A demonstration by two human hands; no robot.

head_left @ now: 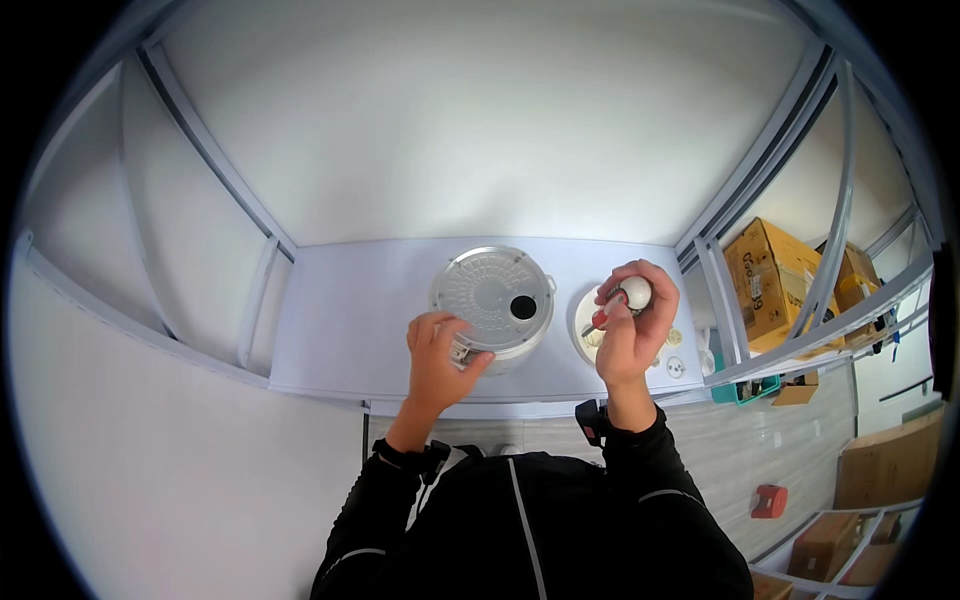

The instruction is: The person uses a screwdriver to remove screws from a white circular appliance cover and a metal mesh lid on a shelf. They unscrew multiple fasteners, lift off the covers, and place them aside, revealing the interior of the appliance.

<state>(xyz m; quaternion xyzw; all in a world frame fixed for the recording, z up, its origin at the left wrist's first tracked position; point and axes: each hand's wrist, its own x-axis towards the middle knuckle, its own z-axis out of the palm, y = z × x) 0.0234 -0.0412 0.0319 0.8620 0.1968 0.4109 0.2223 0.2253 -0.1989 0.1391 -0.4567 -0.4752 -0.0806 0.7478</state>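
A round white appliance [517, 353] stands on the table, topped by a grey disc [485, 290] with a raised pattern and a black round spot. My left hand [437, 358] grips its near left edge, fingers on the rim and thumb lower on the side. Raised to the right of it, my right hand [636, 335] is closed round a screwdriver [636, 292] with a white ball-shaped handle end and a red part. Its tip points down and left, above a white round dish [583, 318]. My fingers hide part of the tool.
Small round pieces [676, 367] lie on the white table [345, 330] right of the dish. Metal frame posts flank both sides. Cardboard boxes [770, 285] and a teal basket [745, 390] stand beyond the right end; a red stool [769, 501] is on the floor.
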